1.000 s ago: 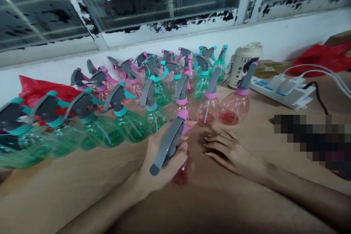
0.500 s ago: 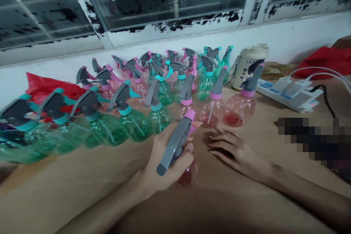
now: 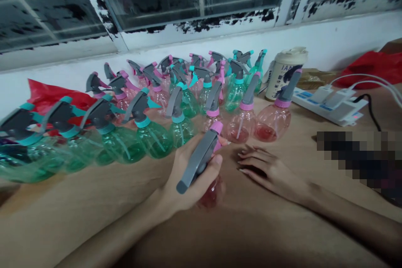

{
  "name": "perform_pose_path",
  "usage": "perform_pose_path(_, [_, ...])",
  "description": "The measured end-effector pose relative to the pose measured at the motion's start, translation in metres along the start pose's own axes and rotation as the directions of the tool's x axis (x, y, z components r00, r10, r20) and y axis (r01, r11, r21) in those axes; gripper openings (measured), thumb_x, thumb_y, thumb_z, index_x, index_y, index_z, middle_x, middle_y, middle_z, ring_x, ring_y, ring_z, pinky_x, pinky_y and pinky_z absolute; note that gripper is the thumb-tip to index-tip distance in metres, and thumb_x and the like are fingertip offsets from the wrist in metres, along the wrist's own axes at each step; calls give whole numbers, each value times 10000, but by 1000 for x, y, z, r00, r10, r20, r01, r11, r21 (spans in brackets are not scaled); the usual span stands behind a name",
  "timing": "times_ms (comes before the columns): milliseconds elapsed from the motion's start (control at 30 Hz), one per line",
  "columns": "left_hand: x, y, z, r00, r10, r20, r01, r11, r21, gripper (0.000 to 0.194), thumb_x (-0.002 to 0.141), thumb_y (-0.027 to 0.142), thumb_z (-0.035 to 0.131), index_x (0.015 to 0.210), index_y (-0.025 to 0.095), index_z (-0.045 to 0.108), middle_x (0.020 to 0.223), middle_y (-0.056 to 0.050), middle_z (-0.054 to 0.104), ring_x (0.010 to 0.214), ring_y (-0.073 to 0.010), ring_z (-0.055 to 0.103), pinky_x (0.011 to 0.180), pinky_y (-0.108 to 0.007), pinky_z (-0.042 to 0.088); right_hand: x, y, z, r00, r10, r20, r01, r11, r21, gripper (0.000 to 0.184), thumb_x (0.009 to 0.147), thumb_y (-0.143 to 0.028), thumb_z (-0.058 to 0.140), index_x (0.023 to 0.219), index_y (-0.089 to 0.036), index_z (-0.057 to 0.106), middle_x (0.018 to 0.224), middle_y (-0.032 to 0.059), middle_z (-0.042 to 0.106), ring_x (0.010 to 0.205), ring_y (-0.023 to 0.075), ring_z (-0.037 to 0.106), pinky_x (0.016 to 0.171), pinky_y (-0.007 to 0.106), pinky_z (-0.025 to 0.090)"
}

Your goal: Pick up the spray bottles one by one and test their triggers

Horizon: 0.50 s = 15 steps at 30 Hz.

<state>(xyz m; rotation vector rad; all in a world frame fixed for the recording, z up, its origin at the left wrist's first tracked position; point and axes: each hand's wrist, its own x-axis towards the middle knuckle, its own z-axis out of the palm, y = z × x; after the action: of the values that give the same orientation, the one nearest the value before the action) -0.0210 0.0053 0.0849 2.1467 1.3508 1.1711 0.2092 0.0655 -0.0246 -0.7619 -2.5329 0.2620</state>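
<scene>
My left hand (image 3: 191, 176) is wrapped round the neck of a spray bottle (image 3: 201, 159) with a grey head, pink nozzle and pink see-through body. Its nozzle points away from me, and the fingers hide its collar. To the right, my right hand (image 3: 266, 167) rests on the table with its fingers stretched out and holds nothing. Just beyond the hands stand several pink spray bottles (image 3: 272, 123) with a little red liquid inside. On the left a row of green spray bottles (image 3: 154, 138) with turquoise collars reaches toward the table's left side.
More spray bottles crowd against the wall under the window. A coffee cup (image 3: 285, 73) stands at the back right, beside a white power strip (image 3: 329, 106) with plugs and cables. Red plastic bags (image 3: 59, 98) lie behind the green bottles and at the far right.
The held spray bottle has shifted very slightly, and my left thumb now lies straighter along its head. My right hand stays on the table. The whole view has moved a little.
</scene>
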Motion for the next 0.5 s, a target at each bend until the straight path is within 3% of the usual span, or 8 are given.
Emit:
perform_pose_path(200, [1, 2, -3, 999, 51, 7, -50, 995, -85, 125, 784, 138, 474, 842, 228, 537, 762, 13, 568, 645, -128, 569, 629, -265, 482, -1, -2, 1, 1000, 9, -30, -10, 1000, -6, 205, 894, -254, 482, 1057, -235, 606, 1081, 36, 656, 1093, 184, 557, 1009, 451, 386])
perform_pose_path(400, [-2, 0, -7, 998, 10, 70, -2, 995, -102, 80, 824, 194, 467, 821, 227, 540, 756, 6, 581, 655, -135, 564, 635, -271, 475, -2, -4, 4, 996, 31, -87, -31, 1000, -1, 205, 876, -256, 506, 1045, -229, 619, 1146, 67, 613, 1135, 209, 533, 1015, 467, 384])
perform_pose_path(500, [-2, 2, -7, 999, -26, 20, 27, 997, -68, 79, 772, 200, 499, 793, 237, 566, 721, 10, 574, 608, -137, 531, 614, -276, 472, -2, -6, 3, 996, 43, -82, -42, 999, 11, 202, 883, -256, 492, 1043, -227, 613, 1167, 75, 595, 1143, 212, 524, 1013, 469, 390])
